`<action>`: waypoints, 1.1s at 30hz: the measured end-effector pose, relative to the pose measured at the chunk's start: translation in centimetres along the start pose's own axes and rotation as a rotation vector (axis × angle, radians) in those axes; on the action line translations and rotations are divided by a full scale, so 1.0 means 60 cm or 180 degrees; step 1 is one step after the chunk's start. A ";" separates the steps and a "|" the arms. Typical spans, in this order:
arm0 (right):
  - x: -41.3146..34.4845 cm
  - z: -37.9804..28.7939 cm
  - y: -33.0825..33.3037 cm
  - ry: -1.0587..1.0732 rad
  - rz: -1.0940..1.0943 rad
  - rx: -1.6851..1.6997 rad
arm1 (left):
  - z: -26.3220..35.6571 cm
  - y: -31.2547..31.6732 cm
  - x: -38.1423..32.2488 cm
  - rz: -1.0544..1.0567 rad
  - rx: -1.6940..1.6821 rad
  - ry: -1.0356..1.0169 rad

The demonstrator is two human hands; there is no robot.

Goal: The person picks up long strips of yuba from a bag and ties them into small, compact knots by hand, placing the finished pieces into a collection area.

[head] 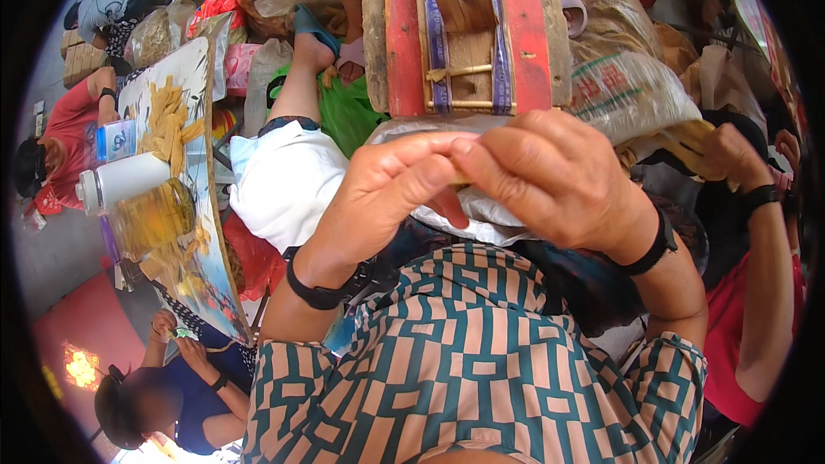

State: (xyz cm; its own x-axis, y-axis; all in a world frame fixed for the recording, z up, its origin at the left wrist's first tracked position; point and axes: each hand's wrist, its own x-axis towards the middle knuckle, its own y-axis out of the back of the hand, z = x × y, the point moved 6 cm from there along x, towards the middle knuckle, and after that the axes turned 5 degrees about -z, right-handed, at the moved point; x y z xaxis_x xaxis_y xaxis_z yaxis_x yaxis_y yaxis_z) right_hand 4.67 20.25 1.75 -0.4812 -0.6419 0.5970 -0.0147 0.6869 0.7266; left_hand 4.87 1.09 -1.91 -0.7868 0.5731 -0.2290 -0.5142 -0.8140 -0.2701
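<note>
My left hand [396,183] and my right hand [548,174] meet in front of my chest, fingertips pinched together. Between them shows a sliver of a small yellowish piece [461,178]; the fingers hide most of it. Just beyond the hands, a wooden frame [464,3] with purple printed bands along its sides lies on a red board [532,32]. Across the frame's near half rests a thin wooden stick [469,69], with a scrap of tan strip [437,75] at its left end. White plastic sheeting [480,209] lies below my hands.
At left, a table [207,116] bears tan strips [164,119], a white bottle [132,180] and a jar of amber liquid [155,216]. Plastic sacks [628,93] are at right, where a co-worker's hand [735,148] holds tan strips. Other people sit at left.
</note>
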 end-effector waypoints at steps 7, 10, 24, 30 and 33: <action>-0.037 -0.016 -0.012 0.0103 0.0124 -0.0639 | -0.009 -0.032 -0.001 -0.0237 0.0158 0.0554; -0.063 0.013 0.022 -0.0241 0.0345 -0.0510 | -0.001 -0.037 -0.022 -0.0454 -0.0700 0.0512; -0.124 -0.050 -0.039 -0.1993 0.0012 0.3310 | 0.037 -0.054 -0.068 -0.0543 -0.1620 -0.0887; -0.149 -0.030 -0.067 -0.2705 0.0013 0.4481 | 0.043 -0.068 -0.070 -0.0769 -0.0967 -0.0827; -0.137 -0.037 -0.065 -0.2280 -0.0097 0.3481 | 0.063 -0.092 -0.057 -0.0628 0.2506 -0.1154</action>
State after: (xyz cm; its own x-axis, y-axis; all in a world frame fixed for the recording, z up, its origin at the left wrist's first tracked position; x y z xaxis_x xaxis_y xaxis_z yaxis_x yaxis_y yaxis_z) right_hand 10.62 22.11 -5.27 -0.8197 -0.5721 0.0266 -0.5710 0.8127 -0.1164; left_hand 9.12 3.25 3.94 -0.6502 0.7532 0.1001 -0.6322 -0.6093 0.4786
